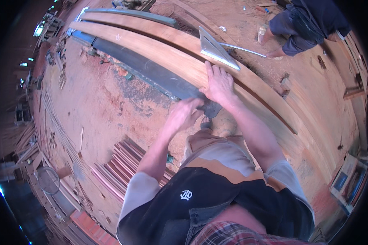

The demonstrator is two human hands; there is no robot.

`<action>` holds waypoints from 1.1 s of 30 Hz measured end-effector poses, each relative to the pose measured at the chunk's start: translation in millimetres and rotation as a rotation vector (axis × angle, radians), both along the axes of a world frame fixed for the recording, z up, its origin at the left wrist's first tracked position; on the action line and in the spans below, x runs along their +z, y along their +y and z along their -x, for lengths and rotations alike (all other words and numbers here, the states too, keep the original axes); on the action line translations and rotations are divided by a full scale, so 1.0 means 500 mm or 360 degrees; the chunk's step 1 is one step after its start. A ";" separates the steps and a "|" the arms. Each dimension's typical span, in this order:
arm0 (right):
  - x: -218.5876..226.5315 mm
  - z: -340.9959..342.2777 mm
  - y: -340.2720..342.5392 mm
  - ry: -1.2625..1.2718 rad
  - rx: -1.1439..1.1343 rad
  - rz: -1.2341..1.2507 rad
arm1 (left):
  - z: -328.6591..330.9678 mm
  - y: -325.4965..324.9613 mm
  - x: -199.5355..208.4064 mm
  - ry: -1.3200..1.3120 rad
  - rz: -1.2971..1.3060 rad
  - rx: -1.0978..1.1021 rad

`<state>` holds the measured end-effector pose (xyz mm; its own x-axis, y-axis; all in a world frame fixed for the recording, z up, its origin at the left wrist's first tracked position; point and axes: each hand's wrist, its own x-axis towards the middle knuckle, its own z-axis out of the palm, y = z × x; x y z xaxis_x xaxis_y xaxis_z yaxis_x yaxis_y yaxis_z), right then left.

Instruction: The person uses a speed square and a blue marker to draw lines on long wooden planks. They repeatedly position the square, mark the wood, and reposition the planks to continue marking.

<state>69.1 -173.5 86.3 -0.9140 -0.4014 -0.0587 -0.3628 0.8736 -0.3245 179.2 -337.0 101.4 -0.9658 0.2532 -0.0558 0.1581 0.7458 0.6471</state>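
A long, light wooden board [151, 47] runs from the far left towards me, along a dark metal machine bed [141, 65]. My right hand [220, 85] rests on this board with its fingers stretched out flat and its thumb near the close edge. Beside the board's near side is my left hand [185, 114], bent at the wrist; its fingers are blurred, and I cannot tell whether they touch the bed. Behind the board lies a second long wooden piece [151, 28], with a dark gap between them. A shiny triangular metal plate [216, 50] stands over that piece.
Another person [304, 30] is at the upper right. Stacked thin wooden strips [124, 165] lie on the floor at lower left. Sawdust covers the ground [98, 94]. A wire-like metal ring [49, 180] is at far left, and a framed box [348, 181] at far right.
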 end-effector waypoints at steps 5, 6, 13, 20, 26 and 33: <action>0.020 -0.006 0.034 -0.0021 0.0038 -0.0033 | 0.066 0.035 -0.002 0.0261 -0.0120 0.0222; 0.025 -0.015 0.043 -0.0045 0.0029 -0.0042 | 0.063 0.033 -0.003 0.0266 -0.0175 0.0337; 0.020 -0.129 0.250 -0.0215 -0.0070 -0.0152 | -0.037 0.019 -0.104 -0.0371 -0.1022 0.1088; 0.027 -0.354 0.560 -0.0121 -0.0140 -0.0099 | -0.131 0.258 -0.193 -0.1032 -0.2212 0.1082; 0.003 -0.573 0.846 -0.0082 -0.0148 0.0039 | -0.194 0.450 -0.192 -0.0673 -0.2337 0.1312; 0.046 -0.796 1.107 -0.0279 -0.0264 -0.0034 | -0.233 0.481 -0.168 -0.0543 -0.2359 0.1397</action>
